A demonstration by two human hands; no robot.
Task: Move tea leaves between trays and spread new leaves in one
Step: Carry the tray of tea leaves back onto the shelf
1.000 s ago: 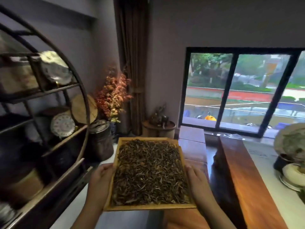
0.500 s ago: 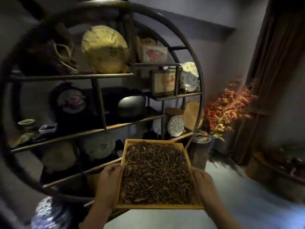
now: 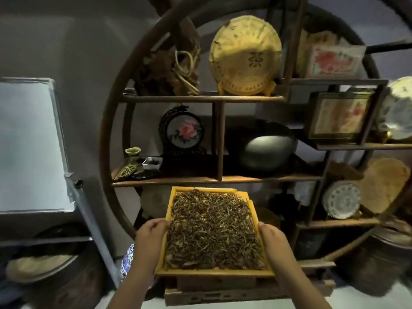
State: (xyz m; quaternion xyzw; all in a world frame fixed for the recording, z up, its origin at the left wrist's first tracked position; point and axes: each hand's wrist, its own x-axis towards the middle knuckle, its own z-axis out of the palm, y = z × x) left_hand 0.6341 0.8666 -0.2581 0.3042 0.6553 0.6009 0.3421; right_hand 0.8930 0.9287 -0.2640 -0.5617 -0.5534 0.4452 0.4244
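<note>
- Hands: your left hand and right hand are clamped on opposite side rims of the yellow tray, carried level at chest height.
- Tea leaves are heaped to the rim; any tilt would likely spill them.
- Round display shelf stands just beyond; the far tray edge could knock it.

Dim, soft-focus, fisheye-warped edges

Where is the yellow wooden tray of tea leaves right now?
Head view, lower centre: the yellow wooden tray is held between left hand and right hand, before the round dark shelf.
</note>
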